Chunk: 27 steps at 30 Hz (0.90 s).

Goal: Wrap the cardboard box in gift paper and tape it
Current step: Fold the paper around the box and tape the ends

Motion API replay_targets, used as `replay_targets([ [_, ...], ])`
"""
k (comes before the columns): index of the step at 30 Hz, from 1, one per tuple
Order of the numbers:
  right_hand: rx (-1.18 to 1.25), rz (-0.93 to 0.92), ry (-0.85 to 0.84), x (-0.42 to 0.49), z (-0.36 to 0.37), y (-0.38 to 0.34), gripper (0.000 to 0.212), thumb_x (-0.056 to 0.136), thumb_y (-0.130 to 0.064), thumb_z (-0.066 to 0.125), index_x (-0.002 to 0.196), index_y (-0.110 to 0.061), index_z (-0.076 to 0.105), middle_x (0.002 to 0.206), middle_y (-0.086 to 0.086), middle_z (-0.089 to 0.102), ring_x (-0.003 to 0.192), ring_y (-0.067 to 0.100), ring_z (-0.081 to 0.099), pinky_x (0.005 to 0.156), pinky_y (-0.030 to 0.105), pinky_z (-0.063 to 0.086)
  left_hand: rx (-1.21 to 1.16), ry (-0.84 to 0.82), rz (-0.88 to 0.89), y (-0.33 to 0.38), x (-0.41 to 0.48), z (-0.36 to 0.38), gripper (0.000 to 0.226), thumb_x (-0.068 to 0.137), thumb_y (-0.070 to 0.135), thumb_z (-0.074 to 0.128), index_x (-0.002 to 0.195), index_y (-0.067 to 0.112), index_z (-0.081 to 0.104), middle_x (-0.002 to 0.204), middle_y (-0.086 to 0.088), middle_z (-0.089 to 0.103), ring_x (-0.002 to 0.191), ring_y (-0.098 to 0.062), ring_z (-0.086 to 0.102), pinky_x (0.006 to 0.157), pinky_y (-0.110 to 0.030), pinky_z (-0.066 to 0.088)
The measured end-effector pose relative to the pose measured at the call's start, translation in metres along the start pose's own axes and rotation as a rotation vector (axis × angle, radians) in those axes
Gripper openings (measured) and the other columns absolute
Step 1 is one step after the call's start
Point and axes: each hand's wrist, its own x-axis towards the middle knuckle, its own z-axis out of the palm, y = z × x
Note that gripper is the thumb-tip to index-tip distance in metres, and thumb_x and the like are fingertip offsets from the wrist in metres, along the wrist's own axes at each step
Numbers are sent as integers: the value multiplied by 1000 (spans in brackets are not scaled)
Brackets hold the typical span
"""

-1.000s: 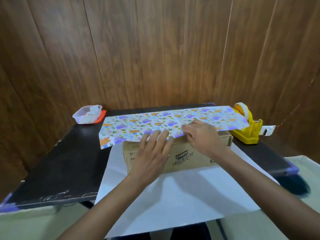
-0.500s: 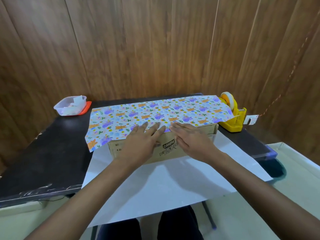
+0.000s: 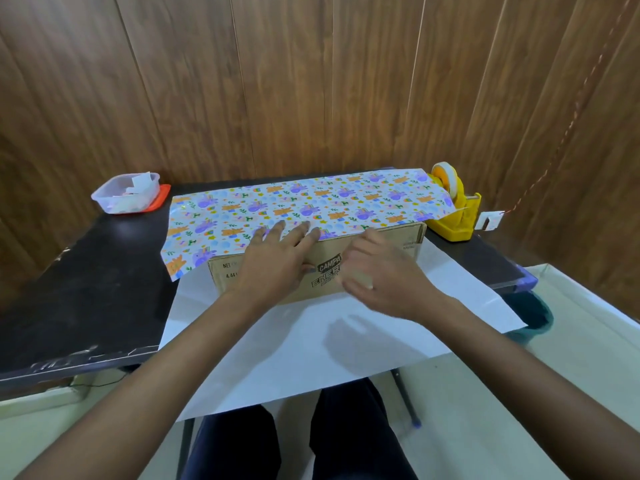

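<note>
A brown cardboard box stands on the white underside of the gift paper, which hangs over the table's near edge. The far flap of the paper, printed side up, lies folded over the box top. My left hand lies flat with straight fingers pressing the flap's edge onto the box top. My right hand hovers at the box's front face with fingers loosely bent, holding nothing.
A yellow tape dispenser stands right of the box at the back. A clear plastic tub of paper scraps sits on a red lid at the back left. The black table meets a wooden wall behind.
My right hand has come off the flap's edge and drawn back to the box front. My left hand stays pressing on the paper.
</note>
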Motion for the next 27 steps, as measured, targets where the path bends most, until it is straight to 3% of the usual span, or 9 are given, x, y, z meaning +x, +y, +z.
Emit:
replay_targets([
  [2,78,22,-305,-10,2,-14,44,80,-54,55,91,-12,64,94,1,62,93,14,45,75,31,45,59,-14,-5,3,-2,2,84,50,43,88,122,12,59,122,-9,63,102,-40,63,80,-56,50],
  [5,-45,82,-750,-26,14,-28,83,69,-66,66,131,-17,45,136,1,44,126,16,34,105,36,33,132,-5,-42,11,-6,3,100,40,51,88,123,12,49,123,-8,61,105,-38,61,83,-57,47],
  [9,-142,50,-871,-33,20,-41,104,76,-60,63,151,-17,6,159,5,-2,147,22,-2,118,46,5,179,19,-98,17,-10,8,106,39,56,86,122,12,38,123,-8,60,108,-35,58,87,-53,46],
  [12,-239,21,-867,-28,30,-42,72,93,-31,48,150,-9,11,158,15,3,146,29,6,116,48,14,228,-11,-150,1,-6,19,108,36,54,87,122,12,38,123,-10,60,107,-35,59,87,-52,46],
  [15,-275,14,-781,-9,47,-35,42,89,-3,37,130,-3,45,140,19,43,132,33,37,100,45,38,239,-59,-198,-28,3,30,109,33,54,88,122,12,40,121,-11,61,104,-38,59,85,-54,47],
  [19,-219,62,-599,13,65,-23,36,86,1,38,118,-5,54,121,11,58,112,29,54,83,34,46,262,-138,-195,-56,14,43,101,57,58,78,140,21,34,137,-11,49,119,-38,49,94,-55,40],
  [23,-186,14,-494,21,67,-21,30,66,0,40,83,-8,62,76,5,62,66,23,60,45,26,20,292,-146,-207,-68,22,50,101,58,59,77,141,25,32,136,-9,49,118,-37,50,93,-53,41],
  [25,-206,7,-488,23,67,-19,17,44,-6,48,55,-16,56,49,-4,51,39,13,48,41,21,2,290,-137,-204,-70,25,53,103,58,57,77,141,25,27,135,-9,49,117,-37,50,93,-54,41],
  [27,-199,13,-450,21,74,-15,16,38,-8,49,49,-19,53,43,-5,47,33,11,43,43,19,-3,290,-116,-211,-70,25,55,105,56,55,79,137,24,21,133,-10,51,115,-38,52,92,-54,42],
])
